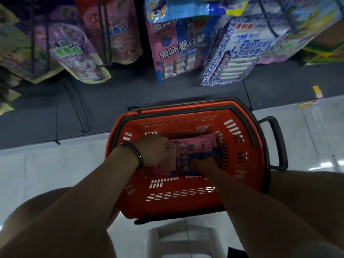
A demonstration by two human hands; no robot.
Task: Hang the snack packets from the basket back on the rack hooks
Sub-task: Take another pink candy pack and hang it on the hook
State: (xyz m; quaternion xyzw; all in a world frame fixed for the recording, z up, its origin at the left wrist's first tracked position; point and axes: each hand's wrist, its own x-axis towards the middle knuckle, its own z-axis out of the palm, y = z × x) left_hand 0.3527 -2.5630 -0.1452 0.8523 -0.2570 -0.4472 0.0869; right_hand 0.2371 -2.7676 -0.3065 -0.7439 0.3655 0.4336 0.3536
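Pickup step. Pink packet (195, 150) lies in the red basket (240, 185). Left hand (154, 151) fingers curl round its edge; right hand (202, 165) touches the near edge, grip unclear. Next, probably: lift it to the hanging pink packets (175, 53) and thread a hook.

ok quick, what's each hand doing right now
left hand: grips the pink packet in the basket
right hand: on the same packet, grip cannot be told

Inside the basket (167, 207), the pink packet (195, 149) hides the fingertips of the left hand (152, 151) and right hand (203, 165); I can't judge either grip. Beyond the basket, the hanging packets (176, 49) are blurred and cropped at the top.
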